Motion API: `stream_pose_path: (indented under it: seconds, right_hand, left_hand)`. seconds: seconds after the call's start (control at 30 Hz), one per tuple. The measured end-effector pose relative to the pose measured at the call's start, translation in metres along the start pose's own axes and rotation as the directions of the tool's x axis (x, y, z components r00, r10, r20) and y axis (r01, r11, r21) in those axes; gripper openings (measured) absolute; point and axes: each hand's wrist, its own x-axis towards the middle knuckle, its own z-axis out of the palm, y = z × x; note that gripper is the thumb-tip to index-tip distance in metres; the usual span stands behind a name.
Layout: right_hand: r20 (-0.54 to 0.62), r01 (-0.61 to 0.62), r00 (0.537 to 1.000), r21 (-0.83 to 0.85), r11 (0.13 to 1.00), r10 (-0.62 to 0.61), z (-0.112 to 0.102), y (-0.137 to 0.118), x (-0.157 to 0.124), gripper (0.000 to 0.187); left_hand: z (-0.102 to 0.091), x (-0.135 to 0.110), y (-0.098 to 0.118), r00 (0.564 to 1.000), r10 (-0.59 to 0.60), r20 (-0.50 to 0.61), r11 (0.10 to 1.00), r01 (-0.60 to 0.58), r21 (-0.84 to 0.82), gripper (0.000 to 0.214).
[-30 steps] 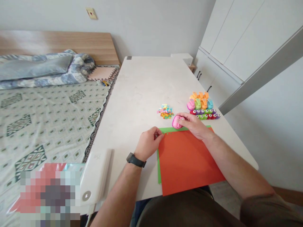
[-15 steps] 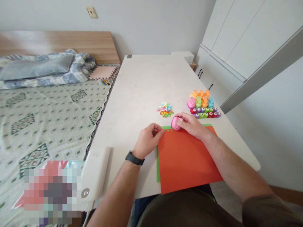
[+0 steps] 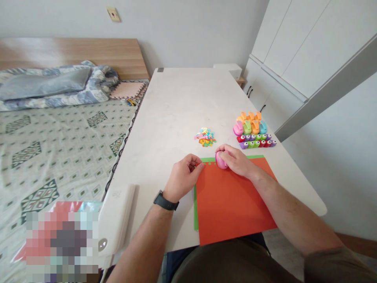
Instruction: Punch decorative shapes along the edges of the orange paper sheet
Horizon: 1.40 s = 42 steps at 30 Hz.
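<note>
An orange sheet of paper (image 3: 235,200) lies over a green sheet (image 3: 255,157) at the table's near edge. Small notches run along the orange sheet's far edge, with green showing through. My left hand (image 3: 186,175) pinches the far left corner of the orange paper between thumb and fingers. Gripped in my right hand (image 3: 237,160) is a pink craft punch (image 3: 220,161), set over the far edge of the paper, to the right of the notches. My fingers cover part of the punch.
A pile of colourful paper cutouts (image 3: 205,137) lies beyond the sheets. Rows of large craft punches (image 3: 250,126) and small punches (image 3: 256,141) stand at right. A white device (image 3: 116,216) rests on the table's left edge, beside a bed (image 3: 67,157).
The pink punch has shifted slightly right and toward me along the paper's edge, its lever now under my right thumb. My left hand stays at the corner.
</note>
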Motion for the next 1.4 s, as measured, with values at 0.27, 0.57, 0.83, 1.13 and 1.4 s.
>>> stream_pose_path:
  seconds: [0.27, 0.57, 0.83, 1.13, 1.4]
  right_hand:
    - [-0.046, 0.025, 0.999, -0.053, 0.998, -0.027, 0.006, -0.001, 0.0, 0.021]
    - [-0.052, 0.021, 0.998, -0.08, 0.997, -0.025, 0.01, -0.003, -0.001, 0.017]
    - [-0.081, -0.001, 0.997, -0.071, 0.997, -0.005, 0.012, -0.007, 0.001, 0.029]
    - [-0.056, 0.041, 0.997, -0.125, 0.991, -0.048, 0.014, -0.003, 0.004, 0.035]
    - [-0.092, 0.017, 0.995, -0.186, 0.982, -0.034, 0.016, -0.005, 0.003, 0.043]
  left_hand:
    - [0.001, -0.001, 0.001, 1.0, 0.004, -0.008, 1.0, -0.004, 0.003, 0.019]
    - [0.002, -0.002, 0.001, 1.0, 0.003, -0.009, 1.0, -0.003, -0.004, 0.018]
    - [0.002, -0.002, 0.001, 1.0, 0.006, -0.009, 1.0, -0.006, -0.003, 0.02]
    - [0.002, -0.003, 0.003, 1.0, 0.009, -0.012, 1.0, -0.009, 0.009, 0.019]
    - [0.002, -0.003, 0.001, 1.0, 0.02, -0.021, 1.0, -0.019, 0.018, 0.017]
